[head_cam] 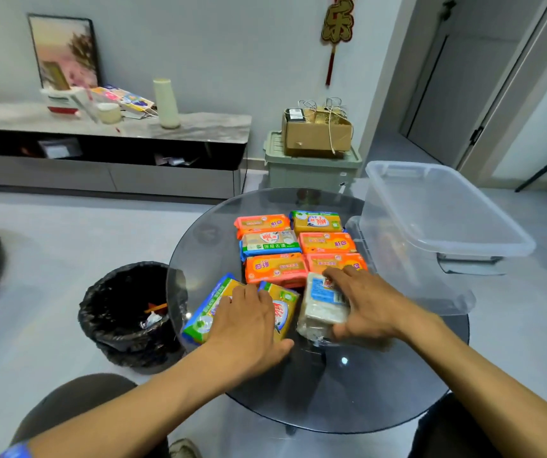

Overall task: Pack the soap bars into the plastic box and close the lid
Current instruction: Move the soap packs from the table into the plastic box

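Several wrapped soap bars lie in rows on a round dark glass table (348, 391). My left hand (249, 328) rests over two yellow bars (211, 309) in the near row, fingers spread across both. My right hand (369, 305) grips a white soap bar with a blue label (318, 305), thumb under its near end. Orange bars (275, 269) and a white-green bar (270, 244) fill the rows behind. The clear plastic box (407, 276) stands at the table's right, its clear lid (444, 209) lying askew on top.
A black-lined waste bin (126, 312) stands on the floor left of the table. Behind are a green storage bin (311, 173) carrying a cardboard box (318, 133), and a low grey cabinet (106, 153) along the wall. My knees show at the bottom.
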`<state>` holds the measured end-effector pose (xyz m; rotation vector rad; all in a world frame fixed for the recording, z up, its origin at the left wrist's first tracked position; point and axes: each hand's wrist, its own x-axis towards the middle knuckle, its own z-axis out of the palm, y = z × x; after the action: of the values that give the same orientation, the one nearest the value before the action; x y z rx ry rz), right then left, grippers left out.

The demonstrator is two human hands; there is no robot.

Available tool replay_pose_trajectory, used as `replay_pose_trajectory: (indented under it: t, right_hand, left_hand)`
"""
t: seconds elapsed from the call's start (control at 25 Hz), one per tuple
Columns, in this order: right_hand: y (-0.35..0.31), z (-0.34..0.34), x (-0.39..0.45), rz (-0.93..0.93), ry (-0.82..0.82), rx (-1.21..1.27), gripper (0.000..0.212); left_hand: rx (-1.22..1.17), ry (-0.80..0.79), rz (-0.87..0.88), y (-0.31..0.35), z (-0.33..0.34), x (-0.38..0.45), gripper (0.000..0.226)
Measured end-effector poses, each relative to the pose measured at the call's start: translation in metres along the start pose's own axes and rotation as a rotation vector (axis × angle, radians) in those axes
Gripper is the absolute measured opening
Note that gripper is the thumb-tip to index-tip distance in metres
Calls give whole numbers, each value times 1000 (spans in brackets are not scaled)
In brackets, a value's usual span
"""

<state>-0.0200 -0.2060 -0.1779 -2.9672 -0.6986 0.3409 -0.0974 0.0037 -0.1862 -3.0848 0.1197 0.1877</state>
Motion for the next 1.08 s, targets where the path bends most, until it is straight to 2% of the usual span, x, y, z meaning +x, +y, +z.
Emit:
replay_pose_trajectory:
  t: [0.16,0.32,0.48,0.6,0.68,0.8,0.92,1.0,1.08]
  right_hand:
    - [5,3,-11,17,-16,-2,111]
    - [8,4,-14,2,-4,-10,110]
    - [8,2,-13,-4,15,33,109]
    - [9,-3,-17,-25,-46,121,113]
    - [8,-13,-17,-56,-6,175,111]
    - [-22,-29,1,-243,72,50,93]
    - [-75,-23,21,-554,-79,-128,82]
    - [-89,-11,27,-595,-157,-268,86]
    - [-89,-3,31,-593,-114,-334,83]
  left_hand:
    - [-112,-24,-15,7,5,9,78]
    - [-138,-4,-17,7,10,17,87]
    - [-131,28,-30,9,15,22,83]
    - [-207,15,-7,1,3,22,80]
    - [-213,42,-2,-19,-15,25,72]
    - [-84,-32,-81,-58,-35,27,65]
    - [-125,-156,-154,-78,-34,22,58]
    - [-281,-215,-158,-82,-24,21,70]
    - [-372,-215,-168,-84,-14,21,81]
